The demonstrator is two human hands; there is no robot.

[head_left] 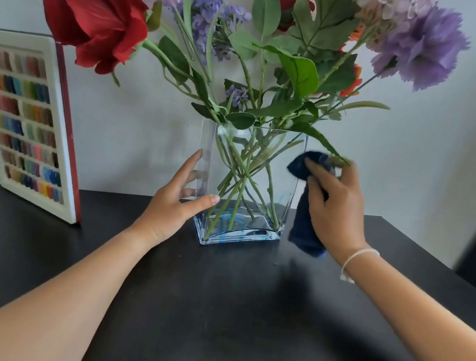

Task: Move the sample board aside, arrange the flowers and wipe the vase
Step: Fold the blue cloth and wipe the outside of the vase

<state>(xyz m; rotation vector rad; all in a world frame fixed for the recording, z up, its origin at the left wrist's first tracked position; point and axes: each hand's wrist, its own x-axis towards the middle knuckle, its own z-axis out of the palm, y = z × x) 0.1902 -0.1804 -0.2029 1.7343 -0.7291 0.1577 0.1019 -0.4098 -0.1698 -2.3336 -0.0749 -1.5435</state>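
a: where is the vase (248,187) relative to the cloth?

b: just left of it. the right hand (337,205) pinches the dark cloth (306,216) at the vase's right wall, which stands upright, so the wipe likely runs up and down. the left hand (178,199), fingers spread, braces the left wall.

a: and the surroundings?

b: dark table (213,313), pale wall behind. the sample board (26,122) stands far left, well apart; flowers (278,49) fan above.
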